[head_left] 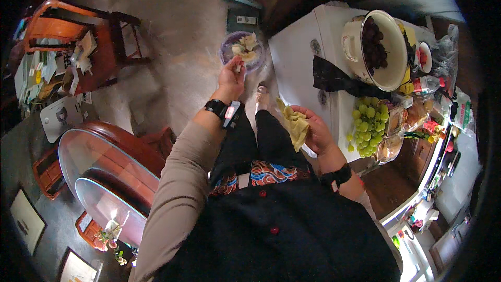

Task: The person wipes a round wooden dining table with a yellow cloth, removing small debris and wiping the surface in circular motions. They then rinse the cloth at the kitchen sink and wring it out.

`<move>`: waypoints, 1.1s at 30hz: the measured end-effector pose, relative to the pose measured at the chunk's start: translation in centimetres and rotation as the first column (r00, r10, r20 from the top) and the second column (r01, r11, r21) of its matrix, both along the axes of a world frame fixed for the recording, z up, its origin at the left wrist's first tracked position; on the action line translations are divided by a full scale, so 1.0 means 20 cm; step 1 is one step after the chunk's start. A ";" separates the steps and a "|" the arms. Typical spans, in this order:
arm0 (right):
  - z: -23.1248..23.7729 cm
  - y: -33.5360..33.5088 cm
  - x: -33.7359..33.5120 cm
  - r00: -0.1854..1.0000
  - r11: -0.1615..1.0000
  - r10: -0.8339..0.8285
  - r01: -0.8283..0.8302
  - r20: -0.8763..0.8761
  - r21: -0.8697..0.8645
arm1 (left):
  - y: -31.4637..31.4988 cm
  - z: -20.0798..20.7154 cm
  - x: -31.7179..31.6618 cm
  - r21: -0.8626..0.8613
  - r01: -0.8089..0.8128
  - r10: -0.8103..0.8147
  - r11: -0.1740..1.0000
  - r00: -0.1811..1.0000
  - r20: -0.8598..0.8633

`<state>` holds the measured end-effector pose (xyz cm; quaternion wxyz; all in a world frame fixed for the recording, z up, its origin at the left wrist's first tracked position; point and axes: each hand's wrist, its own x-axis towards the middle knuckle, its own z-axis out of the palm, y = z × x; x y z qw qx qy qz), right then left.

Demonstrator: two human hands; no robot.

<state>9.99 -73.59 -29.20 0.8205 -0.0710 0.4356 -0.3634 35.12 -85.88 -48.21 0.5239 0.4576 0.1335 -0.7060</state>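
Gripping floppy yellow peel (296,125), right hand (313,130); left hand (232,75) pinching pale scrap over bowl (242,49).

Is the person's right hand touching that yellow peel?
Touching. The head view shows the right hand with its fingers curled around the yellow peel, which lies across the palm with no gap between them.

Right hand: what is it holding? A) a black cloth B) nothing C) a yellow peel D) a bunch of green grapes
C: the right hand grips a yellow peel, while the green grapes lie apart on the white counter.
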 end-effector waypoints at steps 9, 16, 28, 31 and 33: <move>-0.03 -0.09 -0.08 0.999 0.998 0.013 -0.011 -0.041 0.061 | -0.21 0.10 -0.05 -0.094 0.071 -0.074 0.993 0.997 -0.031; -0.17 -0.21 0.01 0.991 0.996 0.036 -0.024 -0.127 0.090 | -0.28 0.34 -0.05 -0.109 0.266 -0.267 0.958 0.964 0.002; -0.57 -0.84 0.63 0.896 0.986 0.025 -0.095 -0.443 -0.137 | -0.24 0.39 0.02 0.045 0.299 -0.298 0.953 0.954 -0.024; -0.60 -0.85 0.63 0.950 0.977 -0.080 0.014 -0.301 -0.215 | -0.23 0.31 0.10 -0.045 0.241 -0.245 0.969 0.943 -0.225; -0.63 -0.85 0.65 0.914 0.945 0.044 -0.168 -0.402 -0.279 | -0.23 0.27 0.14 -0.210 0.079 -0.197 0.975 0.745 -0.637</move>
